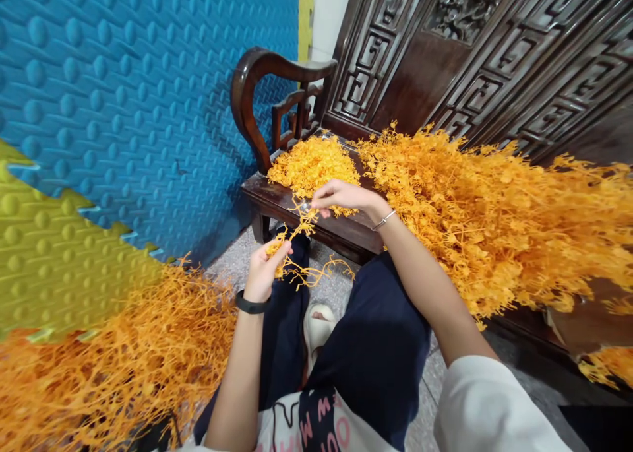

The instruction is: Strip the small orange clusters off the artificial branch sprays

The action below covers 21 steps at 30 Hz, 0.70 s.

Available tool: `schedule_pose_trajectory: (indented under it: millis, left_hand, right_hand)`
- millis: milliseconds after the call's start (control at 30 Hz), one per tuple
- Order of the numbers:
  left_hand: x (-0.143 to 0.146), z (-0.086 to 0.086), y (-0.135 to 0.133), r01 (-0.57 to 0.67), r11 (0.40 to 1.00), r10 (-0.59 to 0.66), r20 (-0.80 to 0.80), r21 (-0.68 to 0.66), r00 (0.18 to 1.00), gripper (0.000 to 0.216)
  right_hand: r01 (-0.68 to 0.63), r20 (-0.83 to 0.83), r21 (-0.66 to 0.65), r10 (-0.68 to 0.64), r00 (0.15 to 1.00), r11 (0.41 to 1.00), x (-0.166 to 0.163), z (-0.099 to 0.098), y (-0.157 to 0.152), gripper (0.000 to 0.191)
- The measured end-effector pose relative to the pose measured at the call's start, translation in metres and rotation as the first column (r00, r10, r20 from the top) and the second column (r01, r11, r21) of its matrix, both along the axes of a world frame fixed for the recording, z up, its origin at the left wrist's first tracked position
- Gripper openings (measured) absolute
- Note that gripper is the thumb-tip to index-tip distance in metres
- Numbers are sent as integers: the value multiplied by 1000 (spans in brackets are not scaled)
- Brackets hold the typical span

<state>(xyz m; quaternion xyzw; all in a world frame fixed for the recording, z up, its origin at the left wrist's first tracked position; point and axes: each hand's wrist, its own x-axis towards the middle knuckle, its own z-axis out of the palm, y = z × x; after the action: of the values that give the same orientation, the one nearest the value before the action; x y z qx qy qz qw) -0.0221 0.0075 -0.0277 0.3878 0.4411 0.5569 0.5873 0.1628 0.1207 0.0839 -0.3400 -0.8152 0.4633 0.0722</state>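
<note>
Pinching a yellow stem (301,227) between thumb and fingers, the left hand (264,267) is over a leg (284,326). The right hand (343,196) has its fingertips close together near the stem's far end; I cannot tell if they hold it. Past both, a wooden bench (356,234) holds a small flower heap (314,168) and a big, fluffy pile (475,221).

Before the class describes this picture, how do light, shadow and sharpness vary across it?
In the head view, glare glints on the varnished armrest; in the head view, a soft shadow falls on the blue mat beside it; also in the head view, the orange sprig near the middle looks fairly clear, while the orange pile smears and stretches toward the right edge.
</note>
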Motion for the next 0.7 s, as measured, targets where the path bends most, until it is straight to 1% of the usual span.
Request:
schedule_pose_trajectory:
  millis: [100,167,267,333,367,400,433,467,500,533,567,600,633,700]
  left_hand:
    - [2,2,-1,67,998,-67,-11,0,998,25]
    - [6,4,-2,106,994,-106,-19,7,994,26]
    - [11,6,-3,125,992,-125,-12,-1,992,27]
    - [10,7,-4,153,988,-153,-18,-7,988,27]
    - [9,7,-5,168,986,-168,-24,-11,985,27]
    - [6,7,-5,175,984,-176,-30,-19,984,27]
    - [2,7,-6,167,986,-168,-33,-28,985,27]
    - [-2,7,-5,143,989,-144,-31,-36,989,26]
    - [-7,7,-5,102,994,-103,-24,-45,994,26]
    - [-10,7,-4,55,997,-56,-16,-54,998,25]
    - [-14,6,-3,14,998,-14,-9,-64,1000,25]
    - [-16,6,-2,-19,997,18,-2,-73,1000,24]
    - [-17,5,-1,-40,996,41,3,-81,999,24]
    - [-17,3,1,-61,994,62,9,-91,998,24]
  right_hand:
    - [35,2,10,-35,999,999,10,7,4,31]
    - [50,-16,14,-49,999,999,10,8,4,33]
    - [61,-28,14,-61,998,998,10,7,7,33]
    - [132,-82,32,-129,988,991,18,8,14,29]
    - [212,-148,64,-201,968,975,26,10,20,26]
    - [321,-240,108,-289,927,941,35,12,26,25]
    - [447,-341,153,-377,861,881,46,13,32,25]
    - [569,-434,190,-452,780,800,57,13,38,26]
    - [665,-489,218,-510,708,714,66,12,45,28]
    - [732,-499,237,-566,656,639,74,8,50,28]
    - [771,-469,255,-623,626,583,79,3,55,25]
    - [787,-409,280,-673,616,551,81,-4,59,20]
    - [780,-332,320,-707,624,538,80,-12,61,21]
    - [716,-204,450,-719,665,534,72,-26,65,44]
